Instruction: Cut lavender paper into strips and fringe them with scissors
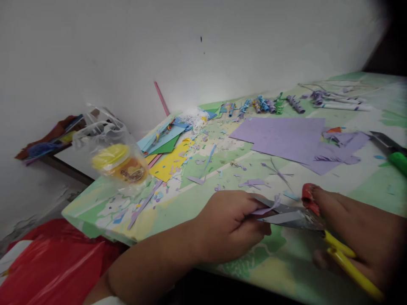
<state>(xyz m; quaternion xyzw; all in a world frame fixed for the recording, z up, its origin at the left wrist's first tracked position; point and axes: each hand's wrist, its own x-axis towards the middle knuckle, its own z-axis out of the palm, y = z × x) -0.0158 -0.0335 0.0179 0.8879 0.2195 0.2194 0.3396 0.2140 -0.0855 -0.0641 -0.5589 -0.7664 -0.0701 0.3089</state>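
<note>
My left hand (227, 226) is closed, pinching a small strip of purple paper (269, 208) over the table's front edge. In my right hand (352, 224) is a pair of scissors (310, 220) with one red and one yellow handle. Their blades are parted and point left, with the purple strip between them, close to my left fingers. Beyond the hands lie purple sheets of paper (282, 137), and a fringed purple piece (343, 148) rests at their right. Thin purple and blue scraps (254, 183) are strewn around.
Rolled paper pieces (262, 103) stand in a row near the wall, with white pens (345, 106) at right. A green-handled cutter (389, 148) lies at the right edge. Coloured sheets (170, 159) and a bagged yellow-lidded cup (122, 163) are at left. A red bag (63, 258) sits below.
</note>
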